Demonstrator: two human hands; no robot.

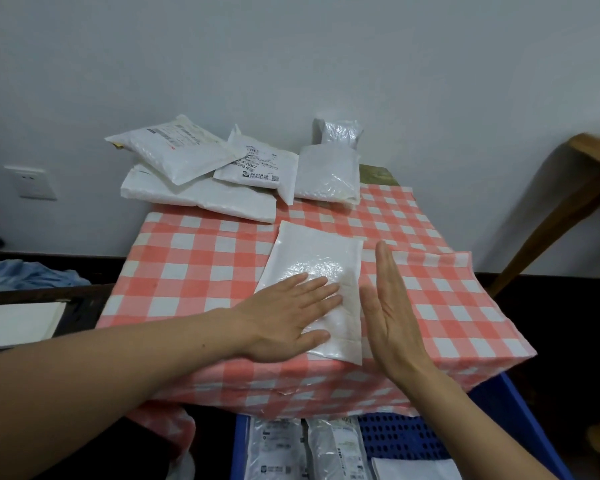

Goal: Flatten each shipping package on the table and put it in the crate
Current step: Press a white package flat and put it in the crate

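The left hand (291,317) lies flat, palm down, fingers straight and slightly spread, pointing right and away from the body, thumb splayed on the near side. The bare left forearm (118,375) reaches in from the lower left, wrist straight. Just right of it the right hand (392,306) stands on edge, palm facing the left hand, fingers straight and together, thumb alongside. The right forearm (482,420) comes from the lower right.

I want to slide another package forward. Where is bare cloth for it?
Bare checked cloth lies left of the package under the left hand, in front of the pile. More lies right of the right hand, out to the cloth's edge. The back by the wall is crowded with packages.
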